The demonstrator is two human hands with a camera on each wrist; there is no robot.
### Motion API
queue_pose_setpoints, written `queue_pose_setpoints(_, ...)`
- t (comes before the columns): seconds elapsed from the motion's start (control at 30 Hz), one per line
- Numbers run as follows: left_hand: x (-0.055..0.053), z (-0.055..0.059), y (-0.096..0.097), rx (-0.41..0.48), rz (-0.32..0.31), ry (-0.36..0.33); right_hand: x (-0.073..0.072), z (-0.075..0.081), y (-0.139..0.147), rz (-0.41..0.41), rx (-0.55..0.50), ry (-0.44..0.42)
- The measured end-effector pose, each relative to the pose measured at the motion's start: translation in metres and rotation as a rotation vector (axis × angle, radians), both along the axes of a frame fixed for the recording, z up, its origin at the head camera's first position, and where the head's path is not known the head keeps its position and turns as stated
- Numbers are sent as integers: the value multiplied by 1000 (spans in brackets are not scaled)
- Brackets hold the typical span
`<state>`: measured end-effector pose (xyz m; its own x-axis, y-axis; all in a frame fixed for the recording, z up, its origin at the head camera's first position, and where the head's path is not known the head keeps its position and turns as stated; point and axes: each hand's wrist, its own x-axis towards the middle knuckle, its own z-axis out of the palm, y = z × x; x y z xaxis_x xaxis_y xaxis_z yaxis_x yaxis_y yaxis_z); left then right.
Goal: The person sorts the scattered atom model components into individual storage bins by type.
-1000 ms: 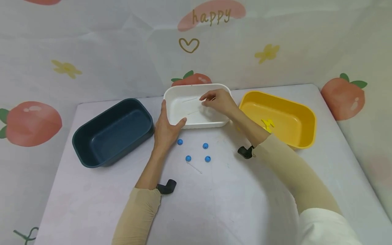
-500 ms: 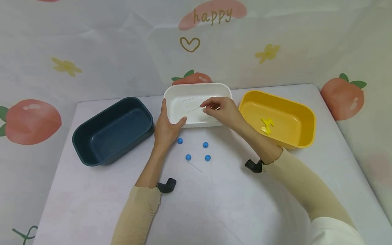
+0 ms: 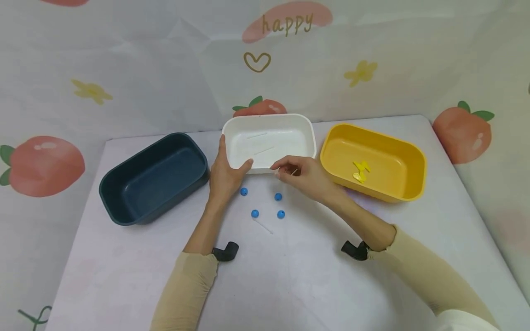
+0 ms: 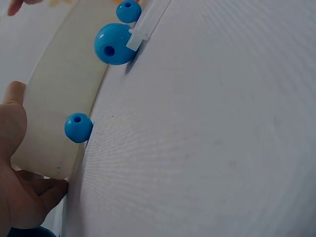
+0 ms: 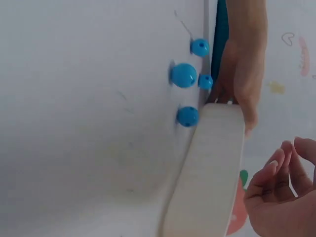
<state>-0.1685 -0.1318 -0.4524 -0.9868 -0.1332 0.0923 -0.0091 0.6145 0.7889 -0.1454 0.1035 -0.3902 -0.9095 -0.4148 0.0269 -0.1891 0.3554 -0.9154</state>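
Note:
My left hand grips the left end of the white plastic tray, thumb on its near rim. In the left wrist view, the left hand spans the tray's end wall. Just over the tray's near edge is my right hand, thumb and index finger brought together; a thin white stick shows faintly between the fingers. In the right wrist view the right hand has its fingertips close together, the stick hard to make out. Inside the tray lie two thin white sticks, one being a far stick.
Several blue beads, including a blue bead, lie before the tray. Another thin white stick lies by them. A dark blue basin stands left; a yellow basin with small yellow pieces stands right.
My right hand has drawn back from inside the white tray to its near edge, toward me. My left hand keeps its grip on the tray's left end.

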Motion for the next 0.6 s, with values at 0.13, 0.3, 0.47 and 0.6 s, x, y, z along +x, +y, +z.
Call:
queue_pose_setpoints(0.13, 0, 0, 1, -5, 8, -10, 16, -6, 3, 24, -12, -35)
queue_pose_setpoints(0.3, 1, -2, 0, -2, 9, -2, 32, -14, 3, 59, 21, -87)
queue_pose_setpoints(0.47, 1, -2, 1, 1, 6, -3, 45, -19, 2, 87, 17, -120)
queue_pose_setpoints(0.6, 1, -1, 2, 1, 2, 9, 53, -25, 2, 108, 0, -116)
